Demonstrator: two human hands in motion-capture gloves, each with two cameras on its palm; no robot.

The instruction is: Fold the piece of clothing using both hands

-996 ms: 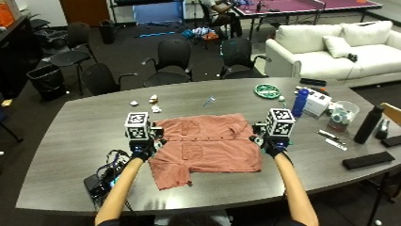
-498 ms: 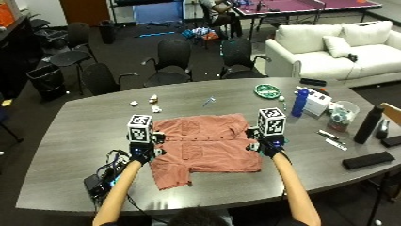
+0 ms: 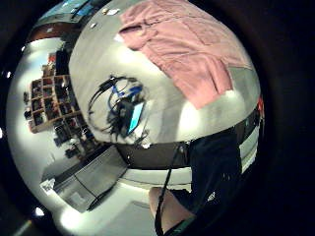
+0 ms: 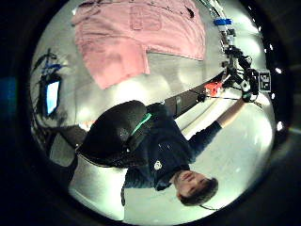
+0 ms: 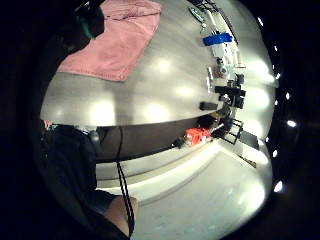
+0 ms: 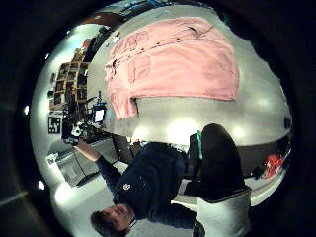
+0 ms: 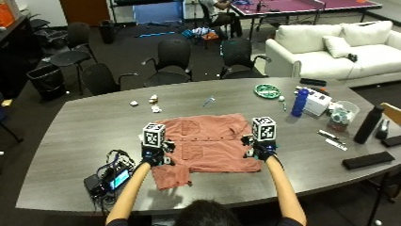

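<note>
Pink shirt (image 7: 210, 145) is lying flat mid-table, one sleeve sticking out toward me, so basically no folds done yet. My left hand (image 7: 154, 154) and right hand (image 7: 263, 149) sit at its side edges; can't tell if they're gripping.

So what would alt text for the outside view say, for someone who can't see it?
A person at a grey table has both gloved hands over a pink shirt spread flat, left hand at its left edge and right hand at its right edge. A blue bottle and a black bottle stand further right.
</note>
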